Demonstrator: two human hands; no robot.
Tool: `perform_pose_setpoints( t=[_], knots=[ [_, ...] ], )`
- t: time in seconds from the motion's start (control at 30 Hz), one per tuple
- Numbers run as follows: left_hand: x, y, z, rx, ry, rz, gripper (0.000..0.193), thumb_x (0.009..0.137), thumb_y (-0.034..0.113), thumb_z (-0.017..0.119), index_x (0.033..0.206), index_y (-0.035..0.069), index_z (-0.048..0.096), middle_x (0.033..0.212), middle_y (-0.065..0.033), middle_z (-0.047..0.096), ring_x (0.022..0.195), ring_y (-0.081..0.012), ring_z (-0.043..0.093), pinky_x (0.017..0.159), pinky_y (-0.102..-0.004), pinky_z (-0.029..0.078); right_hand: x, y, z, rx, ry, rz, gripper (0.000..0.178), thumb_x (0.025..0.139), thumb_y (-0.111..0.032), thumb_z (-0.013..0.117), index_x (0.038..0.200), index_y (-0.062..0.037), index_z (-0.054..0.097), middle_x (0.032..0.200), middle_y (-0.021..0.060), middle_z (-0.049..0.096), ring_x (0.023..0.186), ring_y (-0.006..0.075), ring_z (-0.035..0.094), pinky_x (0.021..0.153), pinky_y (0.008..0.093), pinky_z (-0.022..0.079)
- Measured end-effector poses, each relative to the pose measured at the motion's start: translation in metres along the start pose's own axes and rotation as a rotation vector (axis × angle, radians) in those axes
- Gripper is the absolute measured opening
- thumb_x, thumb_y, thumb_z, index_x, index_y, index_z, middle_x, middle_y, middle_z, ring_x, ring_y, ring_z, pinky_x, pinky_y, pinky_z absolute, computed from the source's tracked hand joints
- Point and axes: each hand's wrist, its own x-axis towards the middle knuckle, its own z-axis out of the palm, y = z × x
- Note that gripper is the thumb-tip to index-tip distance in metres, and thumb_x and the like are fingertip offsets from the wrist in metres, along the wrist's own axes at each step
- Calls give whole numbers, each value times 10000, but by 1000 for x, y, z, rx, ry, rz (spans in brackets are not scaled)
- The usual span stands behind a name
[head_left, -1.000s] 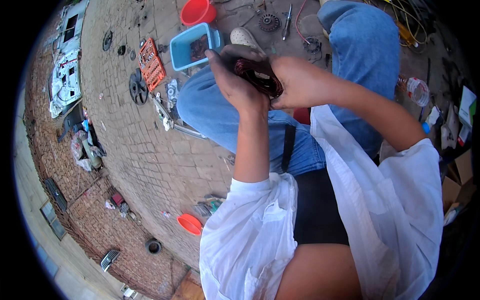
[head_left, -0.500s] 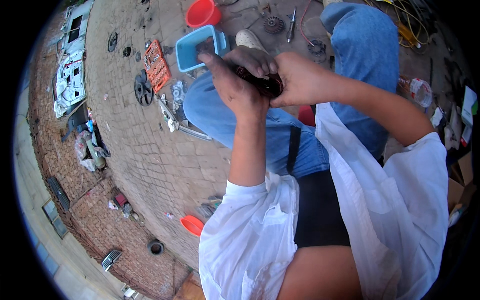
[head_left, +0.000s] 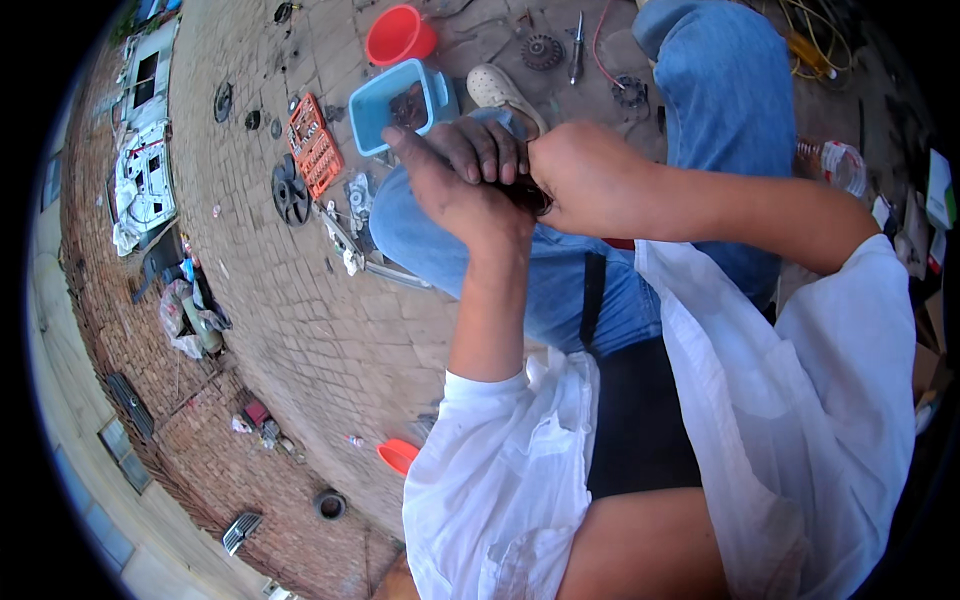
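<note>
A dark ring with reddish, copper-like windings is held between both hands above my bent left knee, mostly covered by fingers. My left hand, blackened on the fingers, curls over its left side with the thumb sticking out to the upper left. Closed against its right side is my right hand, back of the hand up; its fingertips are hidden. Just beyond the left hand stands a light blue rectangular tub with dark pieces inside.
Behind the tub is a red basin. An orange tool case lies open on the paving, beside a black fan wheel. A toothed round part and a screwdriver-like tool lie past my shoe. A clear plastic bottle is at right.
Both hands have shifted slightly left with the ring. The left fingers now cover more of it, and the right hand has turned, its back facing up. The view has moved a little.
</note>
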Motion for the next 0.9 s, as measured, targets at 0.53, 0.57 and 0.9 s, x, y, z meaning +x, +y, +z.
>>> perform_pose_setpoints(
  t=[0.53, 0.57, 0.9],
  knots=[
    [49, -38, -37, -119, 5, -410, 574, 940, 509, 279, 805, 5, 518, 769, -134, 537, 762, -278, 525, 768, -390, 435, 1, 54, 13, 1101, -110, 285, 750, 619, -265, 840, 1173, 53, 446, 1031, 77, 586, 828, 110, 584, 719, 235, 491],
    [48, -40, -36, -135, -1, -423, 567, 943, 500, 280, 833, 0, 524, 789, -142, 549, 782, -286, 534, 778, -394, 436, 2, 55, 16, 1057, -13, 268, 745, 622, -279, 837, 1169, 52, 454, 1032, 75, 590, 851, 119, 586, 744, 245, 492],
    [38, -60, -50, 35, 97, -476, 359, 942, 341, 426, 897, 10, 555, 833, -110, 596, 832, -216, 585, 778, -329, 456, 12, 71, 30, 475, 28, 354, 681, 583, -328, 828, 1057, 63, 534, 945, 183, 637, 861, 251, 633, 759, 332, 488]
  ],
)
